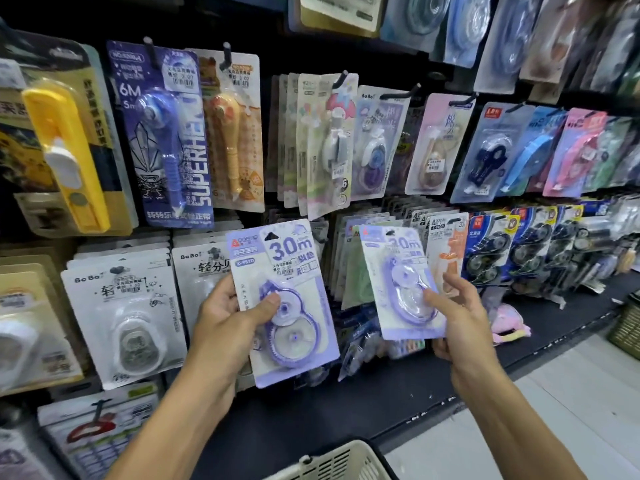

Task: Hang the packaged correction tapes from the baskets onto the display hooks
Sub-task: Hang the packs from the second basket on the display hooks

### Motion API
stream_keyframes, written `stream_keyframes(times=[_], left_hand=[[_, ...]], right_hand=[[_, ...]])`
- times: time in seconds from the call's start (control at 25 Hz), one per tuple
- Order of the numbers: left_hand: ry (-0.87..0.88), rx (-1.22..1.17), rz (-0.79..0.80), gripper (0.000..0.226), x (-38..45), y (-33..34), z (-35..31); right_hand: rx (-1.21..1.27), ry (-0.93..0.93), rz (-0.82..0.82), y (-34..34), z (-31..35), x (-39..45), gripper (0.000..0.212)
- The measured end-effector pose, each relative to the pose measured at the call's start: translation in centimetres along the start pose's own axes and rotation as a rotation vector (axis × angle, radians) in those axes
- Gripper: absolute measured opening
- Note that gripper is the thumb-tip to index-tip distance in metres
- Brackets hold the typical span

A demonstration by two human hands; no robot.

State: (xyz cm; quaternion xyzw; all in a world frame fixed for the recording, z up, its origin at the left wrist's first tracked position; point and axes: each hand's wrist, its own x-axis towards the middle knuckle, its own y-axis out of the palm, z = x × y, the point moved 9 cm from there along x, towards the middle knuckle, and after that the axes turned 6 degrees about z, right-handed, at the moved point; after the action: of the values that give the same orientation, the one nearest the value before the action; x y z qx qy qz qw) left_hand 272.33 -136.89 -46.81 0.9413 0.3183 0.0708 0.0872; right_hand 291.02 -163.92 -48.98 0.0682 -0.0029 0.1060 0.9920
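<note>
Correction tapes in lilac blister packs sit one in each hand, held up in front of the display wall. Nearest of all, the white basket (341, 460) pokes into the bottom edge, only its slatted rim showing and its contents out of sight. Both bare forearms rise from the lower corners toward the middle. The left hand (227, 322) grips the larger-looking pack (285, 303), thumb pressed across the clear bubble over the purple dispenser, fingers curled behind the card and hidden by it; the pack leans slightly to the left, its "30m" print readable. The right hand (462, 318) pinches the second pack (403, 284) by its right edge, thumb on the front of the bubble, one finger lifted behind the top right of the card; this pack is blurred and its print hard to read. The two packs are near one another but apart. Beyond them, rows of hanging cards fill the wall: white packs (126, 318) at left, dark blue packs (491, 247) at right. Higher up, black hooks (227, 57) carry a blue "SUPERHERO" card (162, 133) and a yellow dispenser pack (65, 150). The far right of the wall is smeared, and a second basket (627, 329) is cut off by the right edge.
</note>
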Motion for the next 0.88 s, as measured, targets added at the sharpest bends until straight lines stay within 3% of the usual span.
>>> stream_keyframes(times=[0.12,0.24,0.28,0.36,0.44,0.52,0.6,0.68,0.8,0.88], left_hand=[[0.007,0.020,-0.009,0.037,0.0,0.2,0.0],[0.014,0.001,0.014,0.038,-0.1,1.0,0.2],[0.013,-0.021,0.028,0.038,-0.2,1.2,0.3],[-0.008,-0.071,0.101,0.037,-0.5,2.5,0.6],[-0.005,-0.082,0.214,0.032,-1.0,4.1,0.6],[0.098,0.155,0.219,0.024,-1.2,3.8,-0.5],[0.306,0.851,0.088,0.030,-1.1,2.5,-2.5],[0.304,1.389,0.020,0.057,-0.5,1.4,-2.5],[0.120,1.603,0.104,0.074,0.4,0.3,-0.6],[0.108,1.606,0.125,0.078,0.5,0.3,0.0]], right_hand=[[-0.069,-0.006,-0.023,-0.3,-0.5,0.4,0.022],[-0.028,0.108,0.039,1.4,-2.3,-0.6,0.043],[-0.069,0.100,0.124,2.9,-2.5,-1.3,0.047],[-0.039,0.069,0.461,7.8,-2.8,-3.7,0.052],[0.048,0.017,0.714,11.4,-2.6,-6.0,0.046],[0.121,-0.069,0.634,11.1,-1.3,-5.3,0.040],[0.186,-0.069,0.390,7.9,-0.7,-3.1,0.046],[0.183,-0.030,0.164,3.8,-1.0,-1.4,0.041],[0.121,0.012,0.081,0.8,-2.2,-0.1,0.008],[0.077,0.004,0.057,0.0,-2.5,0.2,0.003]])
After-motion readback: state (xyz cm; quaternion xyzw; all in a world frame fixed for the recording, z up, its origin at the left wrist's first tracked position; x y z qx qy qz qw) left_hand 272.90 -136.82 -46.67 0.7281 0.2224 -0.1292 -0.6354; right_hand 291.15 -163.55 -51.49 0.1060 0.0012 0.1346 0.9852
